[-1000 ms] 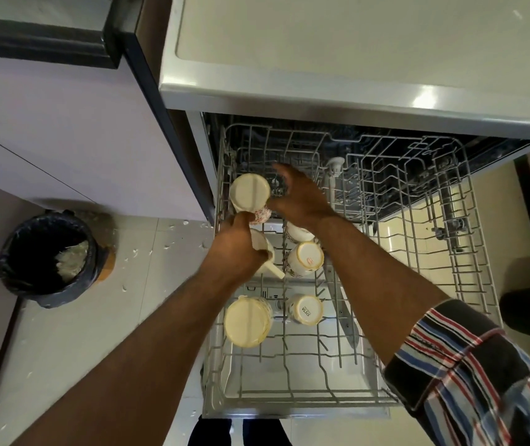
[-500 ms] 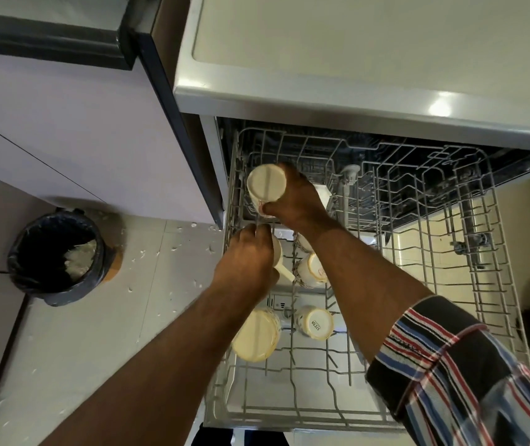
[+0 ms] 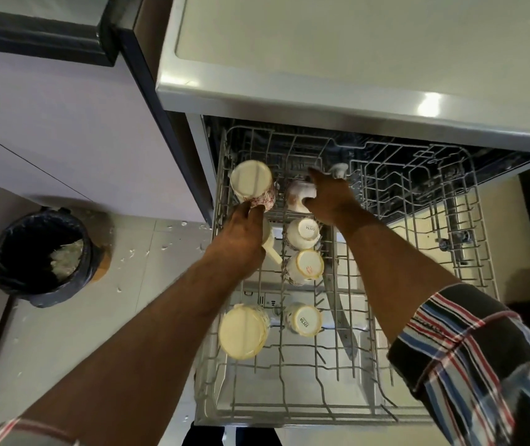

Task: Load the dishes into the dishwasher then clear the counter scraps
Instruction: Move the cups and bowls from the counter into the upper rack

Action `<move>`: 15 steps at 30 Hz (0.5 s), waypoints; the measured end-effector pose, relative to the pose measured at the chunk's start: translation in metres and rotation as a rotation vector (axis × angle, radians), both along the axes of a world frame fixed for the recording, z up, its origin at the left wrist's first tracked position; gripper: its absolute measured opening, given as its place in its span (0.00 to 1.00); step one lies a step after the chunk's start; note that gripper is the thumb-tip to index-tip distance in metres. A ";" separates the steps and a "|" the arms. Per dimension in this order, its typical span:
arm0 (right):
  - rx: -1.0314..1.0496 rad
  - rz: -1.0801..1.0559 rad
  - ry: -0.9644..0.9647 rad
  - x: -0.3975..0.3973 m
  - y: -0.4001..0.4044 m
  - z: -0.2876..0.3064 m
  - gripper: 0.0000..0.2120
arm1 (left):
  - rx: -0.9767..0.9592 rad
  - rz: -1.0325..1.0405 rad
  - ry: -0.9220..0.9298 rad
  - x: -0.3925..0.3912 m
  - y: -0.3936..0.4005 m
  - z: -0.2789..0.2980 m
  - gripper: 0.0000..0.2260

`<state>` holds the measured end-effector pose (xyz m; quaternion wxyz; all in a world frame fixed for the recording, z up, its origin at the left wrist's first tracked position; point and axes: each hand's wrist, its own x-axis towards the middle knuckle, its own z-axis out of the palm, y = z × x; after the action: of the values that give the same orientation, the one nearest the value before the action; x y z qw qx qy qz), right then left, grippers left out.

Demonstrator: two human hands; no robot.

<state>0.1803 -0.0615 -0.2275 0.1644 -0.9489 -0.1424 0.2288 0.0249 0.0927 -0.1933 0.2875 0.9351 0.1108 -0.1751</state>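
Right hand (image 3: 331, 201) grips a small cup (image 3: 299, 196) at the back of the rack (image 3: 418, 317), tipping it mouth-down so it drains; left hand (image 3: 241, 236) holds the mug (image 3: 252, 185) beside it by the lower rim, steadying it, with a pale handle poking out underneath. Count in the rack: two big mugs, four small cups, all bottoms-up on the left side.

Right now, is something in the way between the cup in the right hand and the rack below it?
Nothing visible. The right hand holds the small cup over a free spot in the rack, behind the upturned cup.
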 end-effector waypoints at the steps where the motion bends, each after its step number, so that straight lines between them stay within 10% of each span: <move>1: -0.038 0.043 -0.001 -0.002 -0.001 -0.004 0.32 | -0.007 0.006 0.009 0.000 0.000 0.000 0.38; 15: -0.109 0.154 -0.194 -0.022 0.000 -0.018 0.22 | -0.009 0.125 -0.108 -0.021 -0.004 0.016 0.29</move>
<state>0.1579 -0.0615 -0.2450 0.0798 -0.9603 -0.2175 0.1551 0.0034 0.0892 -0.1773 0.3076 0.9332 0.1526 -0.1063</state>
